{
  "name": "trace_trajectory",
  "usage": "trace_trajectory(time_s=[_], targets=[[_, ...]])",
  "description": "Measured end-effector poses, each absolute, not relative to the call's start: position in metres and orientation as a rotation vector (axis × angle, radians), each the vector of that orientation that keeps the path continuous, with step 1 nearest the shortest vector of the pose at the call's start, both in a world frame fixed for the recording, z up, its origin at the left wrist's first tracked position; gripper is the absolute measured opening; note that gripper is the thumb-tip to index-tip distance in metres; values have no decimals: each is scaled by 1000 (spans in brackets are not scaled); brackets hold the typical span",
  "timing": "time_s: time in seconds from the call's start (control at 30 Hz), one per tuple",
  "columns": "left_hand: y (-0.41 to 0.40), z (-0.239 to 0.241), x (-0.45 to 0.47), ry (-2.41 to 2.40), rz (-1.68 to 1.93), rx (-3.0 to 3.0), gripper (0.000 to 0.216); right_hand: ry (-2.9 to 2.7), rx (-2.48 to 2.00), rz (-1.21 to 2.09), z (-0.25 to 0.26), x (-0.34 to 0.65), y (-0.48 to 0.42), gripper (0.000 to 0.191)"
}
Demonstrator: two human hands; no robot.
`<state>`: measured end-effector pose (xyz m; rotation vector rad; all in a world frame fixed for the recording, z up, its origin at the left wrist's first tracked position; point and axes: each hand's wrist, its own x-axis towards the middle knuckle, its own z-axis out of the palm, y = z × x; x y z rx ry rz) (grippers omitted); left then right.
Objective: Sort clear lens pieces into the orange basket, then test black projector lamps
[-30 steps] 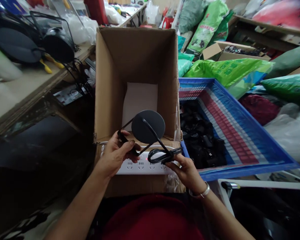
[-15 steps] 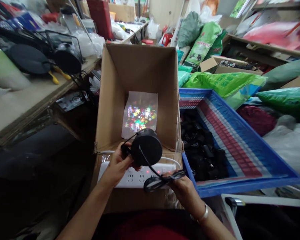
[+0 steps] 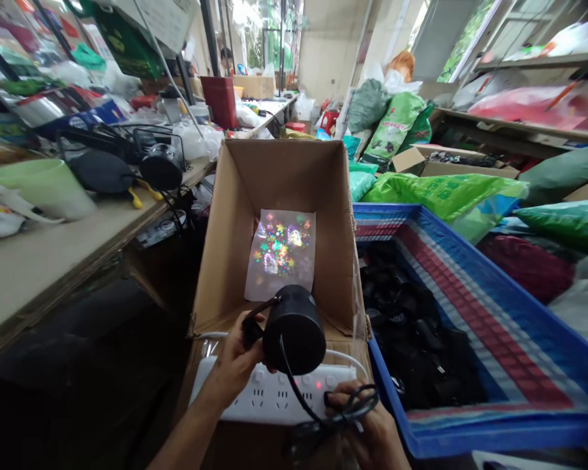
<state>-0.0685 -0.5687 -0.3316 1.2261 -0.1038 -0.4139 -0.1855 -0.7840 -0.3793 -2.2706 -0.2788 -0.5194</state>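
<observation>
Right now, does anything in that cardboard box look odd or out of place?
Only the white sheet inside the cardboard box: bright coloured patches speckle it. They look like light, probably from the black lamp in the left hand, not stains. The right hand holds its coiled cord. Nothing looks spilled.

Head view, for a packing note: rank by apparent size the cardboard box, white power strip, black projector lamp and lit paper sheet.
1. cardboard box
2. white power strip
3. lit paper sheet and black projector lamp: these look about alike, and the lamp is nearer the camera, so they are not ranked.
</observation>
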Motion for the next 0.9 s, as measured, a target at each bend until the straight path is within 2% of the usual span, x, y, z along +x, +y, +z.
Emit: trace_trajectory(time_s=[0.17,0.47,0.9], targets=[[-571,-327,-68,-167,-435,1296,23,-337,-2256,-529,-383,-184,-785,22],[-576,-319,-75,-191,-521,1251,25,-254,-2239,-722,-403,-182,-780,11],[-577,-323,-80,-170,-497,1351,28,-222,-2229,-544,-369,-177,-779,8]])
